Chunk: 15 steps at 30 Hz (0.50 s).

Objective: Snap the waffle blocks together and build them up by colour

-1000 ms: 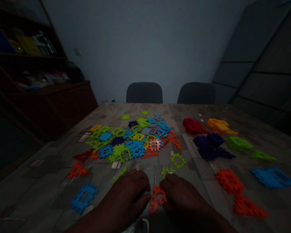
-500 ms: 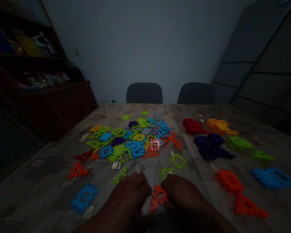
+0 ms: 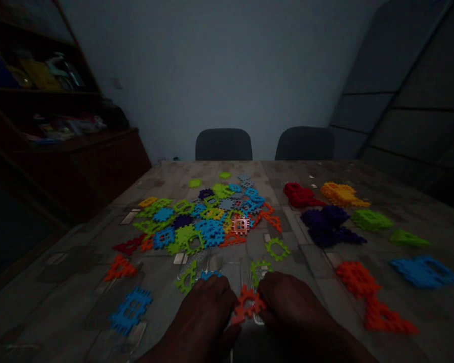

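Both my hands rest near the table's front edge, fingers curled. An orange toothed plastic piece (image 3: 245,303) sits between them, and my left hand (image 3: 206,315) and my right hand (image 3: 289,310) both pinch it. A green piece (image 3: 186,278) and a bit of blue piece (image 3: 209,275) lie just beyond my left hand. Another green ring piece (image 3: 259,267) lies beyond my right hand.
A mixed heap of coloured pieces (image 3: 208,219) covers the table's middle. Sorted piles lie to the right: red (image 3: 300,195), yellow-orange (image 3: 342,194), purple (image 3: 329,224), green (image 3: 371,220), blue (image 3: 423,269), orange (image 3: 374,295). Two chairs (image 3: 224,143) stand at the far edge, shelves at left.
The orange piece has tilted and risen slightly between my hands. The view shifted a little, showing a blue piece past my left fingers.
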Available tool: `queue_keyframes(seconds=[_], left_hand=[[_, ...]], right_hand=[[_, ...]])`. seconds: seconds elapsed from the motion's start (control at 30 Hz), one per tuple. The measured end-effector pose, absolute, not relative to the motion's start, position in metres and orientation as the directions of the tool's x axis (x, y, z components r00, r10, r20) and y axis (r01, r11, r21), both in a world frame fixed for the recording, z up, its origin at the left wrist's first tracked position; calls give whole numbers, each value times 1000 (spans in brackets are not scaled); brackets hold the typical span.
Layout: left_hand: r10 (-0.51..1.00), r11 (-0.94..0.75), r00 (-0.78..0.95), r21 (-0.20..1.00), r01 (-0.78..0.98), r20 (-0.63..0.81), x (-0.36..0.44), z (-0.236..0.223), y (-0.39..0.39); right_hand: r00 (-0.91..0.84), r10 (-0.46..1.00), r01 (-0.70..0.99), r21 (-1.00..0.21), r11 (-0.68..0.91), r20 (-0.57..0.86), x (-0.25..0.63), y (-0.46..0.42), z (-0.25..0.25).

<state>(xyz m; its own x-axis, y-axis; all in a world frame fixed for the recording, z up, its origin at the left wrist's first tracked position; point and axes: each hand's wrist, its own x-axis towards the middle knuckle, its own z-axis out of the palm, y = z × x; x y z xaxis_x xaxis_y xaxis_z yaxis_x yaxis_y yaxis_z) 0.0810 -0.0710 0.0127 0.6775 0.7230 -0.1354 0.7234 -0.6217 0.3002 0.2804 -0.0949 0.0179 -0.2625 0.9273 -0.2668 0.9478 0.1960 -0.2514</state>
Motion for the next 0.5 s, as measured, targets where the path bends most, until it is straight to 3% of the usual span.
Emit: queue_keyframes(seconds=[0.33, 0.5], left_hand=[[745, -605, 656, 290, 742, -125, 85, 9, -73], [755, -614, 653, 295, 732, -51, 87, 13, -71]], right_hand=[[-235, 925, 956, -243, 164, -299, 278, -96, 24], [-202, 939, 957, -260, 128, -280, 279, -97, 31]])
